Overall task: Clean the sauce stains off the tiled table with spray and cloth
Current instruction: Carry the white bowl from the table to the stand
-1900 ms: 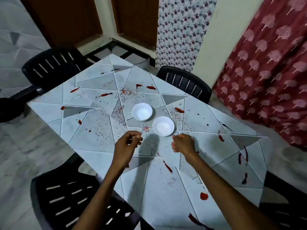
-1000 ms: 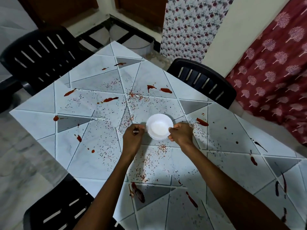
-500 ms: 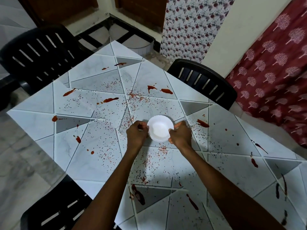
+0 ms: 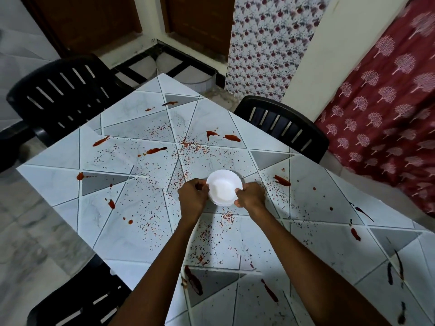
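The tiled table [image 4: 141, 231] is pale marble with grey triangles, smeared with red sauce stains [image 4: 231, 137] and sprinkled with fine red flakes. At its middle are two white bowls [image 4: 223, 187], one nested in the other. My left hand [image 4: 193, 198] grips the bowls' left rim and my right hand [image 4: 250, 195] grips the right rim, thumb over the edge. No spray bottle or cloth is in view.
Black plastic chairs stand at the far left [image 4: 61, 95], far right [image 4: 282, 125] and near left [image 4: 77, 297] of the table. A red patterned curtain [image 4: 388, 102] hangs on the right. Brown doors [image 4: 89, 20] are behind.
The two bowls, apart at first, now sit one inside the other. Both hands have closed on the stack's rim and drawn it slightly toward me.
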A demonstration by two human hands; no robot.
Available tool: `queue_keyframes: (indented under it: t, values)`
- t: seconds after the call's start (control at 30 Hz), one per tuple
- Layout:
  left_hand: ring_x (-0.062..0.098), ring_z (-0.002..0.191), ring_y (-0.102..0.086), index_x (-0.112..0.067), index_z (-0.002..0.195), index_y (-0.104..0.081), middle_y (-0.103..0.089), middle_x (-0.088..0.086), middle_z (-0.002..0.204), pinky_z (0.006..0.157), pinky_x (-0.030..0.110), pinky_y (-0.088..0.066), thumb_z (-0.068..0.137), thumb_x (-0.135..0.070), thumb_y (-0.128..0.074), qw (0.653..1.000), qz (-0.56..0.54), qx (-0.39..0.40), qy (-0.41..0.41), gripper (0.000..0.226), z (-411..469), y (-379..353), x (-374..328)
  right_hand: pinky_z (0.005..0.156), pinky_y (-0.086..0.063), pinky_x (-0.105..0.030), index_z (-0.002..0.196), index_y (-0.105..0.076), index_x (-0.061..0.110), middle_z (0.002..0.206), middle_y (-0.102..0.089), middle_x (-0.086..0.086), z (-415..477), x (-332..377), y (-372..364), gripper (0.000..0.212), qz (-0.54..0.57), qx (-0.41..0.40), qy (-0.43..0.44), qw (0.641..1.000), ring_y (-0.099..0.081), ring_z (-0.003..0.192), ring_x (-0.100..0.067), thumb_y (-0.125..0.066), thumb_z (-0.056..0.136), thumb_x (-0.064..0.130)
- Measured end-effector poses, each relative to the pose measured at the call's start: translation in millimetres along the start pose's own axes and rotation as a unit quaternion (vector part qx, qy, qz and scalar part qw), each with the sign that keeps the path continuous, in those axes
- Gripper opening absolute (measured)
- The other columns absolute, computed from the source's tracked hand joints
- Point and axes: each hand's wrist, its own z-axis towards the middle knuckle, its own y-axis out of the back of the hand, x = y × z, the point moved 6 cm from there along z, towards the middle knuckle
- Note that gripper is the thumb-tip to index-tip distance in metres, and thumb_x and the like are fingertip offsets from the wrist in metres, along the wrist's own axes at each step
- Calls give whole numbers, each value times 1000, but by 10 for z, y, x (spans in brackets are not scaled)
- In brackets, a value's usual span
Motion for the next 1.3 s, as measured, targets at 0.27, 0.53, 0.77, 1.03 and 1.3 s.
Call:
queue_keyframes:
  t: [0.27, 0.53, 0.77, 1.03, 1.3]
  values:
    - [18, 69, -74, -31, 77, -74, -76, -3, 76, 71, 47, -62, 81, -16, -69, 997, -75, 6, 15, 16, -661, 222, -263, 68, -61, -40, 68, -65, 11, 67, -72, -7, -647, -150, 465, 32, -73, -10, 96, 993, -71, 68, -27, -61, 89, 35]
    - [12, 63, -72, -25, 73, -74, -73, -8, 65, 69, 46, -60, 82, -23, -68, 999, -28, -29, 12, 11, -2039, 388, -477, 68, -62, -34, 87, -79, 7, 70, -76, -11, -1762, -713, 860, 25, -13, -7, 151, 988, -75, 62, -23, -59, 97, 19]
    - [14, 64, -71, -23, 71, -74, -71, -9, 61, 73, 38, -58, 80, -26, -70, 994, 21, -101, 32, 11, -3399, 543, -415, 67, -61, -36, 90, -79, 5, 77, -78, -12, -2776, -1324, 1052, 27, -43, 2, 205, 978, -76, 66, -26, -56, 98, 17]
    - [7, 70, -68, -15, 81, -78, -73, -7, 72, 67, 20, -46, 83, -22, -72, 976, 29, -210, 45, 9, -4430, 1172, -320, 73, -59, -42, 95, -76, 2, 85, -76, -17, -3635, -1378, 804, 30, -88, -15, 302, 949, -74, 77, -35, -53, 100, 21]
    - [-1, 67, -61, -22, 81, -68, -67, -12, 70, 58, 10, -40, 85, -25, -68, 940, 17, -322, 108, 5, -5009, 2507, 209, 67, -44, -40, 92, -69, -1, 89, -72, -24, -4725, -720, -191, 25, -125, 34, 445, 886, -67, 87, -43, -52, 101, 14]
